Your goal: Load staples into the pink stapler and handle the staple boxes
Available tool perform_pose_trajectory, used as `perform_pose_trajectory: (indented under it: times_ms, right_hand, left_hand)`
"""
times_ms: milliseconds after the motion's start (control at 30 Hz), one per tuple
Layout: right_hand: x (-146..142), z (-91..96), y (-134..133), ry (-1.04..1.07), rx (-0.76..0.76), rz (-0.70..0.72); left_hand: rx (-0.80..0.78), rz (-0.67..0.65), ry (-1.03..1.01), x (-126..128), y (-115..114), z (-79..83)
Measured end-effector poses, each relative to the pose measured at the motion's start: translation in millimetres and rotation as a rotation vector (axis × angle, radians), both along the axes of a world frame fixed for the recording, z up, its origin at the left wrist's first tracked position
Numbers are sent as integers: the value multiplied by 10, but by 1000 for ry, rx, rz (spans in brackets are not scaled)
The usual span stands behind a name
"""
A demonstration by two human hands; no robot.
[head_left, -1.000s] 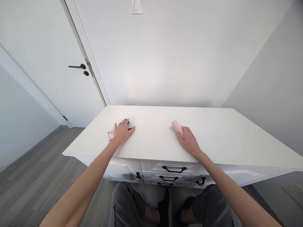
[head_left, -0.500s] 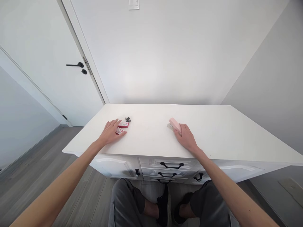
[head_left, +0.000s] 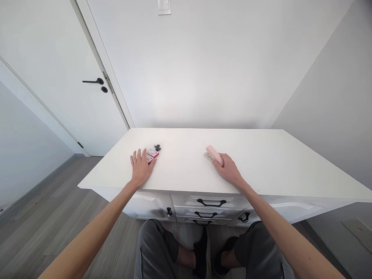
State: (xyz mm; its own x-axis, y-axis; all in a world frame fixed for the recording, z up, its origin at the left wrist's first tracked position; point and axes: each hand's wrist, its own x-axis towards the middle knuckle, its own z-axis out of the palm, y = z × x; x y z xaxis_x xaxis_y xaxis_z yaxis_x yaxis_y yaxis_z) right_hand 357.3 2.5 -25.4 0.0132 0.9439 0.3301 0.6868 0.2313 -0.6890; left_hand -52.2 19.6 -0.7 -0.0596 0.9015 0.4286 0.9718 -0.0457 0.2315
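Observation:
On the left part of the white cabinet top, my left hand [head_left: 141, 167] rests with its fingers spread. Its thumb and fingertips lie at the edges of two small red-and-white boxes [head_left: 152, 152], placed side by side and partly covered by the hand. Just behind the boxes are small black binder clips [head_left: 157, 147]; their exact number is hard to tell. Nearer the middle, my right hand [head_left: 230, 169] is wrapped round a pink stapler [head_left: 214, 153]. The stapler's pale base shows beneath its pink upper arm, and its front points away to the left.
The white cabinet top [head_left: 186, 174] backs onto a white wall. Below its front edge are drawers with black handles [head_left: 211, 203], close to my knees [head_left: 154, 240]. A door with a black handle [head_left: 95, 81] stands to the left.
The two boxes have come together and turned at a slant under my left hand, which has rotated and shifted slightly right. My right hand with the stapler has hardly moved.

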Motion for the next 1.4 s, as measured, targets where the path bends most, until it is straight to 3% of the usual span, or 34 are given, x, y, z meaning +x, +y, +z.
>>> perform_pose_trajectory:
  times_ms: [167, 433, 633, 867, 1400]
  right_hand:
    - [15, 77, -50, 110, -77, 103]
    - [-82, 102, -32, 102, -57, 119]
    - [-268, 103, 32, 66, -2, 147]
    - [-370, 108, 14, -173, 203, 230]
    - [-386, -2, 18, -399, 386, 219]
  left_hand:
    - [132, -260, 73, 285, -114, 76]
    - [-43, -616, -56, 1138, -90, -17]
    - [-144, -671, -303, 1644, 11, -30]
    - [-193, -623, -439, 1644, -27, 45]
    - [-210, -645, -484, 1633, -57, 9]
